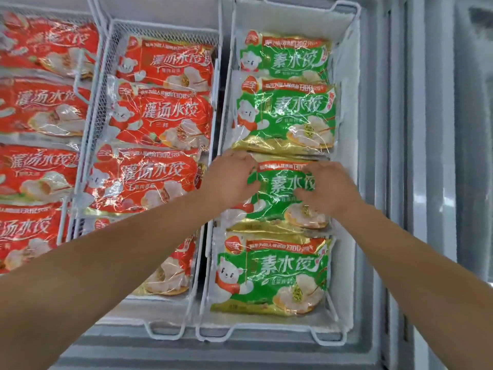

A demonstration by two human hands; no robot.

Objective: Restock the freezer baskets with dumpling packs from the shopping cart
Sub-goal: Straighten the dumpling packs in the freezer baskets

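Note:
A green dumpling pack (277,193) lies third from the far end in the right-hand white wire freezer basket (344,340). My left hand (230,177) grips its left edge with curled fingers. My right hand (326,186) holds its right side, fingers curled over the top. Two more green packs (286,113) lie beyond it and one green pack (272,276) lies nearer to me. The shopping cart is out of view.
The middle wire basket (165,335) and the left basket (77,89) hold several red dumpling packs (162,116). The freezer's grey frame (426,156) runs along the right side, and its front edge (186,351) lies below the baskets.

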